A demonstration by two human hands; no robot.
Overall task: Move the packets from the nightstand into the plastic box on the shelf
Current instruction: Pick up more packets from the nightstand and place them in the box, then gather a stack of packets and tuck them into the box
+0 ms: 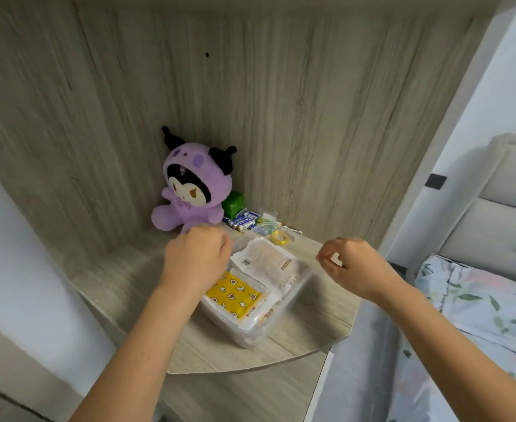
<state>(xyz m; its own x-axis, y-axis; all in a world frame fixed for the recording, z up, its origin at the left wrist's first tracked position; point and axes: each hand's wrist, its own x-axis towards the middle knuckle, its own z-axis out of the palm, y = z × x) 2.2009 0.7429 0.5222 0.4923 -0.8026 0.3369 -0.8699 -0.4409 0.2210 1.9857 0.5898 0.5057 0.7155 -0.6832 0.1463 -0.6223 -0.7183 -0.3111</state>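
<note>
A clear plastic box (293, 300) stands on the wooden shelf (123, 281). Inside it lie a yellow packet with a star pattern (235, 295) and white printed packets (269, 260). My left hand (196, 257) hovers over the box's far left corner, its back toward me and its fingers curled downward beside the rim. Whether it grips anything is hidden. My right hand (351, 266) hangs in the air to the right of the box, fingers loosely curled, holding nothing.
A purple plush toy (186, 187) sits in the shelf's back corner. Beside it are a green box (234, 204), several batteries (241, 220) and a yellow tape roll (279, 238). A bed with floral bedding (476, 300) lies at the right.
</note>
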